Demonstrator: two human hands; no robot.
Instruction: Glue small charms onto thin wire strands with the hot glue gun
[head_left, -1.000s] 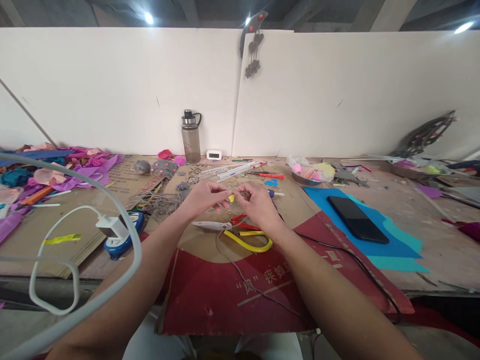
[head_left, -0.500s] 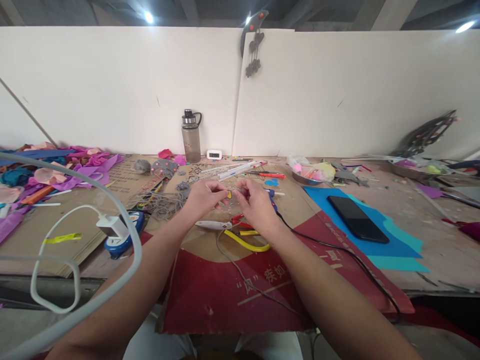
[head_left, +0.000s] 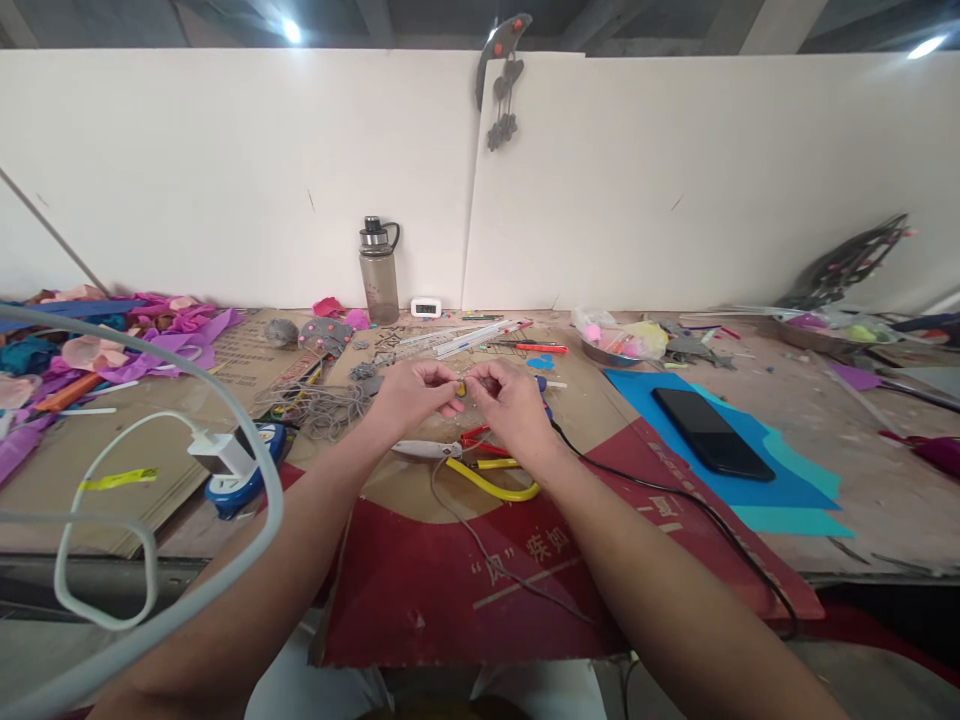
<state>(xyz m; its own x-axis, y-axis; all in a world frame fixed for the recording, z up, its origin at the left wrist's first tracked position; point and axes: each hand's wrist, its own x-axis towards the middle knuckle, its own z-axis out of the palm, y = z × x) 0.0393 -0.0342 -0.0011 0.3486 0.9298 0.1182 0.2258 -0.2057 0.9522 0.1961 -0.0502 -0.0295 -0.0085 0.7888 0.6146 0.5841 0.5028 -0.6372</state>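
My left hand [head_left: 421,392] and my right hand [head_left: 504,398] meet fingertip to fingertip above the cardboard [head_left: 420,580]. Both are closed in a pinch. Whatever they grip is too small to make out; a tiny yellow spot [head_left: 461,388] shows between the fingertips. A thin grey cord [head_left: 459,518] comes down from under my right hand and trails over the red part of the cardboard. Pliers with yellow handles [head_left: 491,488] and red-handled pliers or scissors [head_left: 474,436] lie just below the hands. The blue glue gun [head_left: 541,386] is partly hidden behind my right hand.
Tangled grey cord [head_left: 326,405] lies left of the hands. A white cable [head_left: 274,440] arches across the left foreground, near a blue power socket [head_left: 247,480]. A phone [head_left: 712,432] rests on blue sheets at right. Behind stand a bottle [head_left: 379,275] and a small clock [head_left: 426,308].
The fingertips of both hands have drawn slightly closer together. The whole view has shifted a little; the objects on the table stay where they were.
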